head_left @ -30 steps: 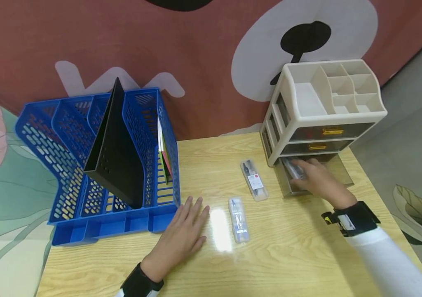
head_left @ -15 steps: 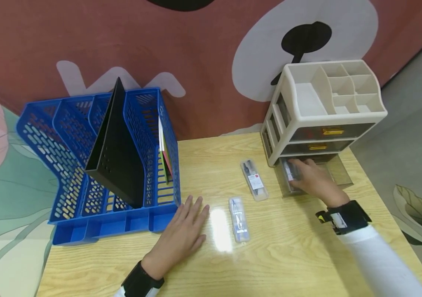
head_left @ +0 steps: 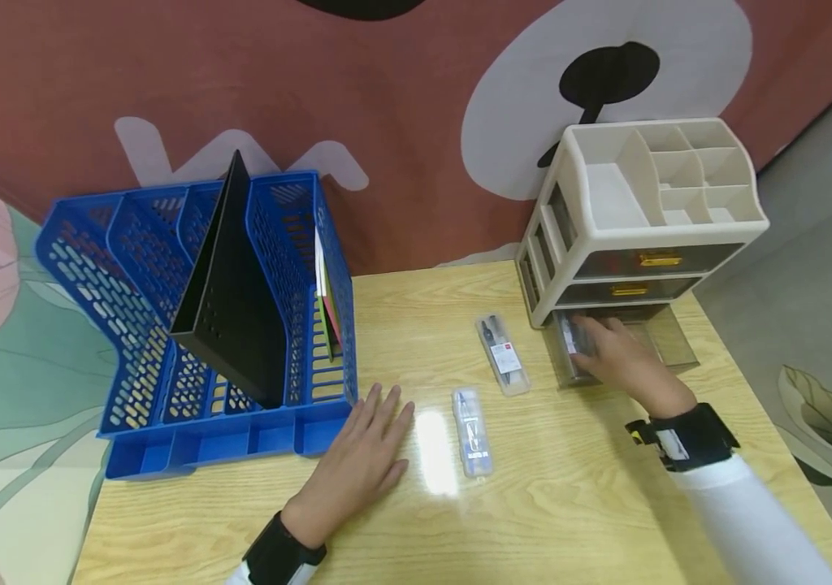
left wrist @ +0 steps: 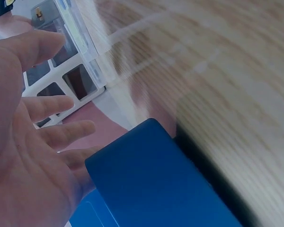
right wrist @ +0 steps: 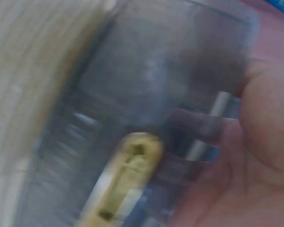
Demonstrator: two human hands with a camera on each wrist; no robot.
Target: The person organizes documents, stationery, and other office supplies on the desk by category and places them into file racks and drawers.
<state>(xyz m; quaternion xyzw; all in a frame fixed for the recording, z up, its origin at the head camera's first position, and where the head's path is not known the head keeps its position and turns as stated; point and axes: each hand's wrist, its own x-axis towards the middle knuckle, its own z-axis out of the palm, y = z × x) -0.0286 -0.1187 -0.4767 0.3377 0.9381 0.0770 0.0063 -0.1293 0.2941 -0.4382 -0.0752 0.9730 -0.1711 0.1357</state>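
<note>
My right hand [head_left: 624, 361] reaches into the pulled-out bottom drawer [head_left: 668, 341] of a white desktop drawer unit [head_left: 569, 244]. Its thumb and fingers hold a clear plastic case [head_left: 571, 335] with a pale label, along the drawer's left side. In the right wrist view, the drawer's smoky front with its gold handle [right wrist: 125, 175] partly covers the fingers and is blurred. My left hand [head_left: 357, 463] lies palm down on the table, fingers spread, beside the front corner of a blue file rack [head_left: 270, 435]. Nothing is in it.
Two more clear plastic cases lie between the hands: one with black tools and a white label [head_left: 501, 355], another with bluish contents [head_left: 471, 431]. A black folder [head_left: 233, 309] and thin booklets [head_left: 325, 305] stand in the rack. Open compartments [head_left: 679, 175] top the drawer unit.
My right hand has shifted slightly left inside the drawer with the clear case, which now sits more upright against the drawer's left side. The left hand has stayed put.
</note>
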